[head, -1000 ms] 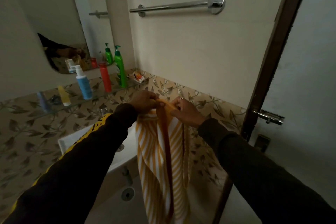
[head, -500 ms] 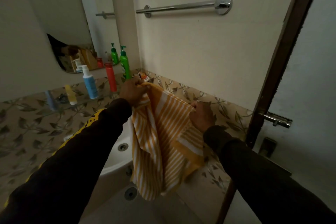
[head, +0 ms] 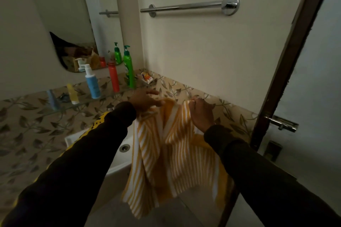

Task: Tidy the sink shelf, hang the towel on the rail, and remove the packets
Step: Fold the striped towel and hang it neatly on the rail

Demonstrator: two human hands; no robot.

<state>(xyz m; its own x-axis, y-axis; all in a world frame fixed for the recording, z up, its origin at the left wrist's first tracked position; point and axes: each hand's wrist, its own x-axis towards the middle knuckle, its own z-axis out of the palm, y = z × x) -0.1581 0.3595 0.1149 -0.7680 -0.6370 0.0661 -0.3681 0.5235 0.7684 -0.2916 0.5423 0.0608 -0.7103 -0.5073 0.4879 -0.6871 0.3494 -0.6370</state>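
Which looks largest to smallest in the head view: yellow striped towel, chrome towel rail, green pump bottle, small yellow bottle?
1. Yellow striped towel, though nearest the camera
2. Chrome towel rail
3. Green pump bottle
4. Small yellow bottle

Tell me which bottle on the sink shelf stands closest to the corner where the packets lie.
The tall green pump bottle. It stands last in the row, right beside the packets; the red bottle and blue bottle stand farther left.

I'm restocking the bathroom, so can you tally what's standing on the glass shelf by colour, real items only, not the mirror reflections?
Green pump bottle: 1
Red cylindrical bottle: 1
Blue bottle with white pump: 1
Small yellow tube: 1
Small blue tube: 1
Orange-and-white packets, a small pile at the shelf's corner end: count unclear
Total: 5 containers, plus the packets
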